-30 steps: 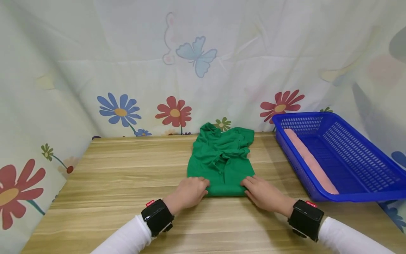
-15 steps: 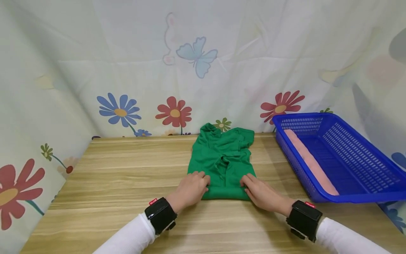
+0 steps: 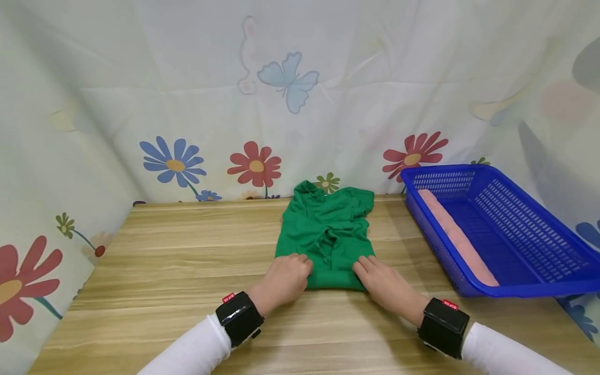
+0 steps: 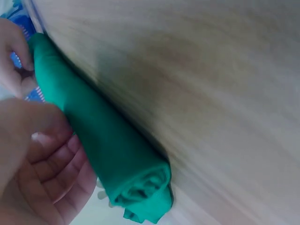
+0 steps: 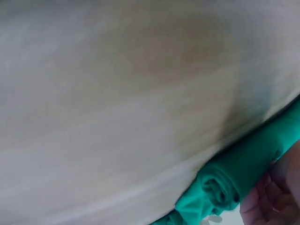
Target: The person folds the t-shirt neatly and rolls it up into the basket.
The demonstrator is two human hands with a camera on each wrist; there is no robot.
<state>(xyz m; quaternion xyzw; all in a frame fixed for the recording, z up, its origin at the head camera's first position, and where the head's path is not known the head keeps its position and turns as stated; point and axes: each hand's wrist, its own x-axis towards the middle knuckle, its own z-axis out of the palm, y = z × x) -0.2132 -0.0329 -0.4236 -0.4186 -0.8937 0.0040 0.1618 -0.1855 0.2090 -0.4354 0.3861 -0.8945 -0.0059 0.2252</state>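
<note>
A green short-sleeved shirt [image 3: 304, 234] lies on the wooden table, its collar end toward the back wall. Its near end is rolled into a tight tube. My left hand [image 3: 287, 278] grips the left end of this roll and my right hand [image 3: 386, 285] the right end, with fingers curled over the top. Spiral layers show at the end of the green roll [image 4: 108, 136] in the left wrist view, where the thumb presses its side. In the right wrist view, the other coiled end [image 5: 220, 187] appears beside the curled fingers [image 5: 272, 199].
To the right stands a blue plastic basket [image 3: 478, 289] with perforated sides. A pink rolled cloth [image 3: 457, 237] lies along its left wall. Behind the wooden table [image 3: 197, 245] hangs a white curtain [image 3: 197, 104] printed with flowers and a butterfly.
Both hands have shifted slightly on the roll, which came a little nearer and then went back. My fingers now reach farther over its top. Basket and pink cloth have stayed put.
</note>
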